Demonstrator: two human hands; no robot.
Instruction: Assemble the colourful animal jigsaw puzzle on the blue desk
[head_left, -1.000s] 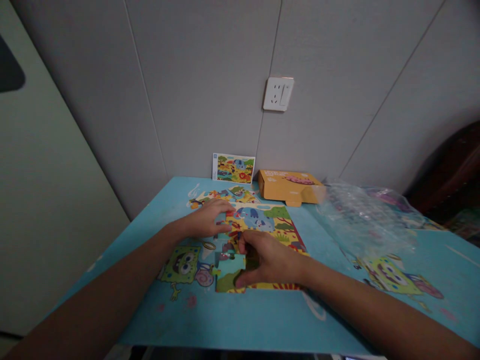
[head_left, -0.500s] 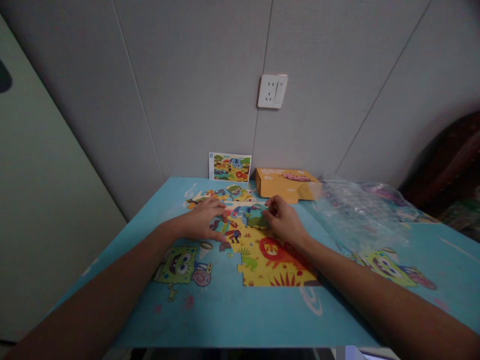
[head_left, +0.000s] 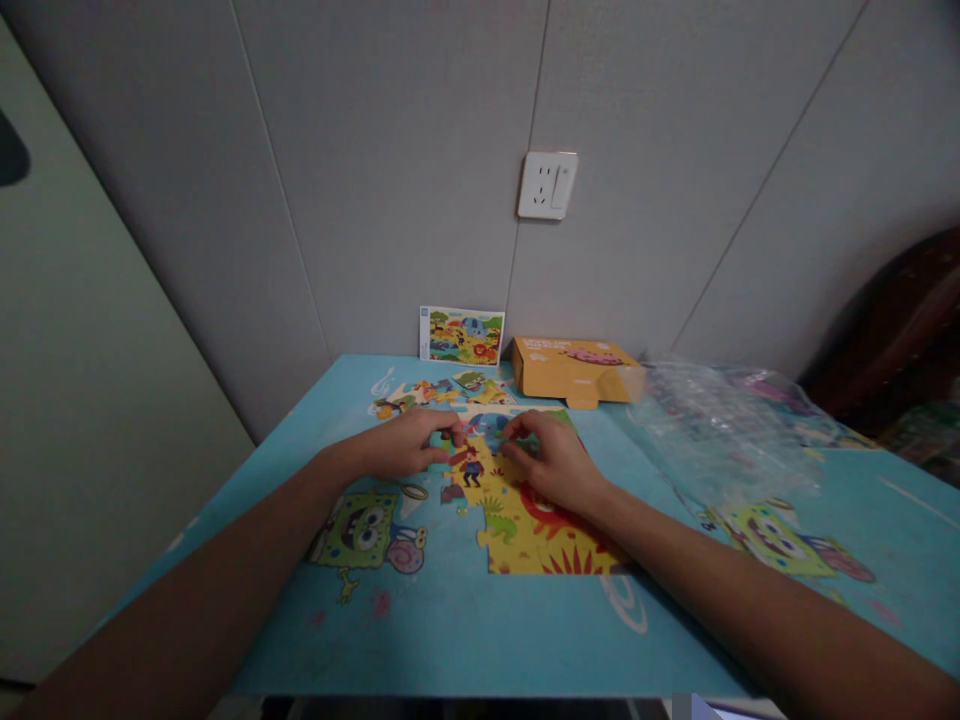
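A partly joined jigsaw puzzle [head_left: 517, 530] with animals on yellow ground lies on the table. At its left edge my left hand [head_left: 409, 440] has thumb and fingers curved around a small teal-and-dark puzzle piece [head_left: 448, 441], partly hidden by the fingers. My right hand [head_left: 551, 455] rests over the puzzle's upper middle, its thumb and forefinger pinched beside the blue elephant picture [head_left: 487, 428]. Those fingertips hide most of the piece they touch. Below the right palm, part of the red lion picture is covered.
Loose puzzle pieces [head_left: 420, 392] lie behind the hands. A picture card [head_left: 463, 336] leans on the wall beside an orange box [head_left: 570, 370]. Crumpled clear plastic [head_left: 727, 420] is at the right. The blue tablecloth [head_left: 360, 640] has cartoon prints.
My right hand has moved left and nearer, from the puzzle's upper right to the elephant picture. The green piece by its fingers no longer shows there. My left hand's fingers have drawn closer together.
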